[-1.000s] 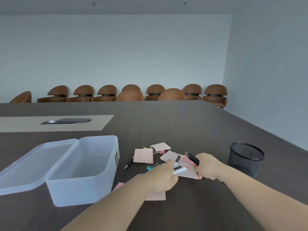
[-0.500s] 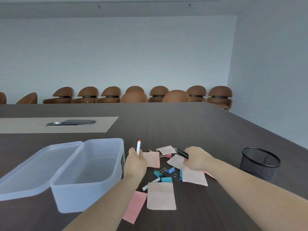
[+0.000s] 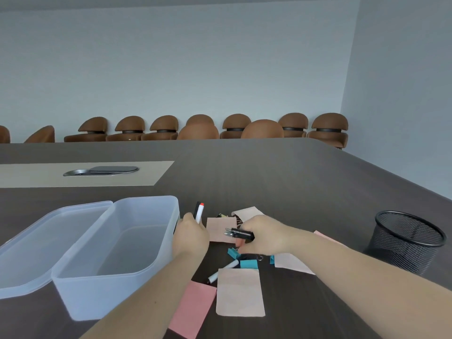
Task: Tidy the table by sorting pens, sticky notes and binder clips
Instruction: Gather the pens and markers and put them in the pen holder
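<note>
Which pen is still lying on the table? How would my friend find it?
Start at the big clear plastic box on the dark table, then look just right of it, between the person's two arms. The pen lies slanted there, white with black ends, touching the top corner of a pale sticky note. The other pens are held in hands.

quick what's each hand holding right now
Left hand: closed on two pens, one red-capped, standing upright.
Right hand: closed on a black pen, lying roughly level.
</note>
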Available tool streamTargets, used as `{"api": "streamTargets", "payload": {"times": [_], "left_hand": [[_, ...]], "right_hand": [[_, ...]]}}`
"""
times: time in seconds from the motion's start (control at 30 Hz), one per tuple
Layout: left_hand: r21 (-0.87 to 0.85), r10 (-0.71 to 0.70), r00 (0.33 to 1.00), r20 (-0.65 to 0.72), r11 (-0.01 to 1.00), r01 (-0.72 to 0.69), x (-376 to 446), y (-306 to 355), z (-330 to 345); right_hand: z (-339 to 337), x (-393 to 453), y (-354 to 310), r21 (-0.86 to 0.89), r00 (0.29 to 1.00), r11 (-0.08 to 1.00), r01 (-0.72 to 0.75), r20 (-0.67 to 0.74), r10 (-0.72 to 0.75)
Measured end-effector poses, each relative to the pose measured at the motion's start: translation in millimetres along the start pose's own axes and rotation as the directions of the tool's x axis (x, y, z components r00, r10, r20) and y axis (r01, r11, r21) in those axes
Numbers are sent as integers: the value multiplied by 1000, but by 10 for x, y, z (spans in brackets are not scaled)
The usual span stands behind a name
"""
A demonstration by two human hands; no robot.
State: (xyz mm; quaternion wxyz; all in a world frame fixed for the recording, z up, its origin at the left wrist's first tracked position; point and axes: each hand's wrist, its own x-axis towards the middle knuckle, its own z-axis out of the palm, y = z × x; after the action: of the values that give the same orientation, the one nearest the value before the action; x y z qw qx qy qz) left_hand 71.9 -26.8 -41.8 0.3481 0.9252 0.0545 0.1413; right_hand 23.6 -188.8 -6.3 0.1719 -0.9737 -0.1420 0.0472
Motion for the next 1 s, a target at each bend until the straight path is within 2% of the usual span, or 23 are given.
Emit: {"api": "streamTargets", "payload": {"times": [0.13, 0.27, 0.37, 0.5, 0.77, 0.87, 1.0], "left_hand": [[30, 3, 1000, -10, 1000, -3, 52, 9, 3], [232, -22, 991, 134, 973, -9, 33, 28, -5], [338, -24, 978, 209, 940, -49, 52, 66, 4], [344, -27, 967, 254, 937, -65, 52, 128, -2], [414, 9, 927, 374, 893, -175, -101, 199, -13], [444, -8, 926, 378, 879, -174, -108, 212, -24], [450, -23, 915, 402, 875, -176, -105, 218, -45]], "right_hand": [[138, -15, -135, -94, 986, 982, 165, 11, -165], [172, 0, -151, -186, 966, 948, 260, 56, -254], [124, -35, -103, -291, 966, 922, 257, 68, -248], [78, -98, -23, -370, 977, 905, 211, 68, -201], [27, -208, 179, -273, 996, 962, 29, -69, -49], [5, -250, 254, -128, 980, 990, -58, -196, 32], [-20, -278, 281, 163, 930, 975, -150, -312, 195]]}}
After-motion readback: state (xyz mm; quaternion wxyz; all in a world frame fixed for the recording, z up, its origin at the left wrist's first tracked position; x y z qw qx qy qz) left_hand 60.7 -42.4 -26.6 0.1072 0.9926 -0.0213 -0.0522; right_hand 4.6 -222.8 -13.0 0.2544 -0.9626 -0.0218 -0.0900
